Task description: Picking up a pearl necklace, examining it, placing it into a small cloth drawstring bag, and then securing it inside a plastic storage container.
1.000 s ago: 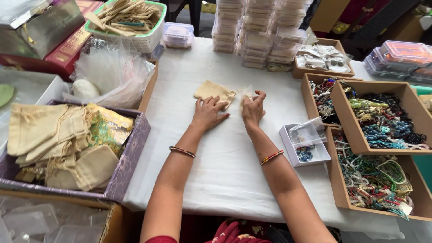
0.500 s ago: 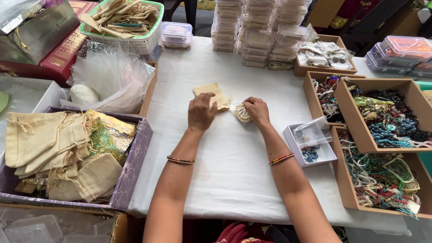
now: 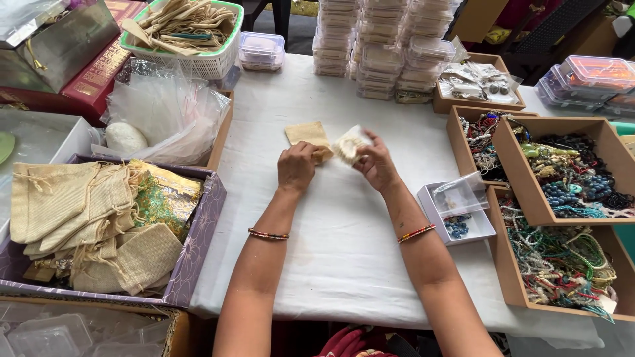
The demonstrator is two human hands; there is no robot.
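Head view: both hands on pouch and bead bundle, mid-table

Your left hand [image 3: 296,168] presses down on the near edge of a small tan cloth pouch [image 3: 307,135], fingers curled onto it; the pouch lies flat on the white tablecloth [image 3: 344,251]. Your right hand [image 3: 376,164] is lifted just beside it, pinching a small whitish beaded bundle [image 3: 349,144] between thumb and fingertips, and the bundle touches or nearly touches the pouch's right edge; you can't tell which. A beaded bangle sits on each wrist. Left of you is a purple box [image 3: 198,244] of drawstring bags. To the right a small white tray [image 3: 436,213] holds blue beads, near brown cardboard trays [image 3: 529,205] full of mixed necklaces. Stacked clear plastic cases [image 3: 383,46] stand at the far edge, and a green basket [image 3: 205,63] is at far left.
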